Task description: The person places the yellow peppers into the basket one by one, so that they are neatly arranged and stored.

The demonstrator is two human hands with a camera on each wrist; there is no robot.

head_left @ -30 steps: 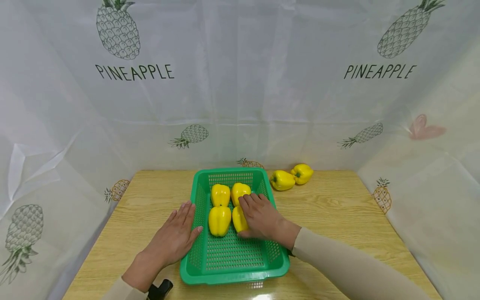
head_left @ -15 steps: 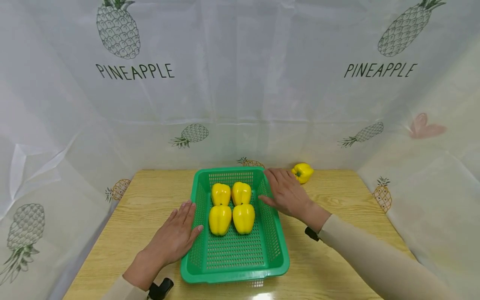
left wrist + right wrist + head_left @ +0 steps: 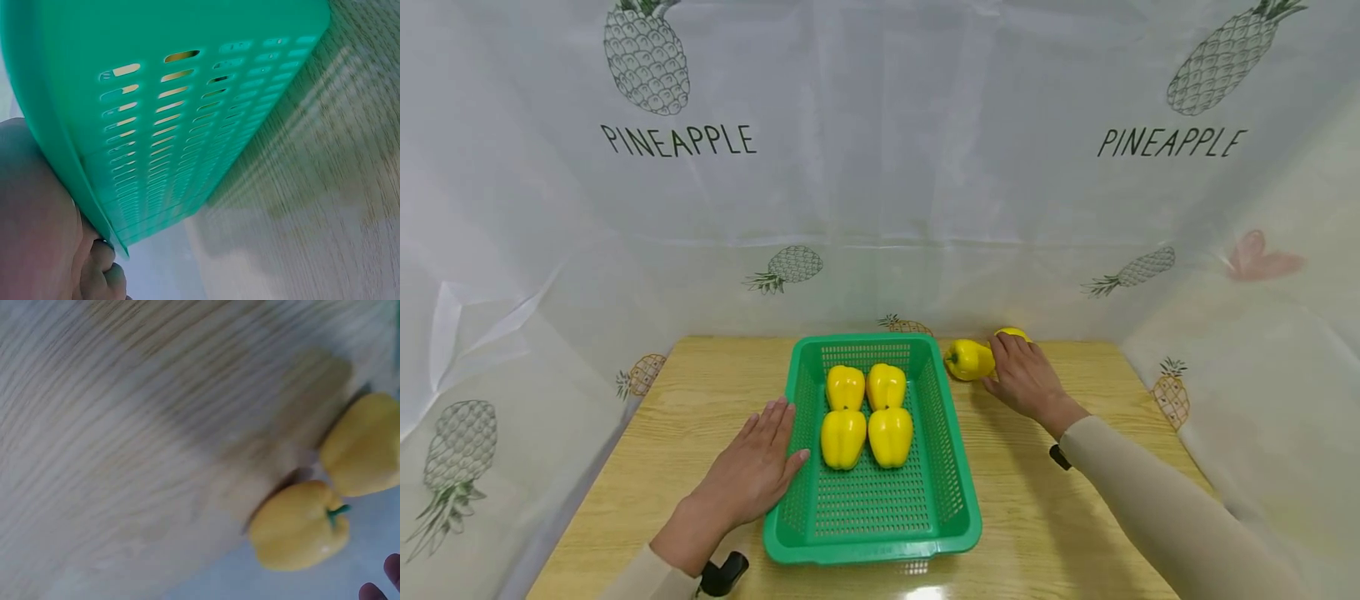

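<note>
A green slotted basket (image 3: 936, 508) sits mid-table with several yellow peppers (image 3: 867, 412) in its far half. My left hand (image 3: 752, 471) lies flat on the table, fingers straight, pressed against the basket's left wall (image 3: 187, 94). My right hand (image 3: 1018, 375) reaches to the back right, where two loose yellow peppers lie. Its straight fingers are at the nearer pepper (image 3: 968, 360) and cover most of the farther one (image 3: 1015, 333). In the right wrist view both peppers (image 3: 300, 528) (image 3: 365, 444) lie free on the wood, with the fingertips (image 3: 375, 590) apart from them.
The wooden table (image 3: 1075, 492) is enclosed by a white pineapple-print curtain (image 3: 880, 208) at the back and both sides. The loose peppers lie close to the back curtain. A small black object (image 3: 722, 575) shows at my left wrist.
My right hand has come off the peppers in the basket, lifted out over its right rim and moved to the two loose peppers at the back right. The left hand stays put.
</note>
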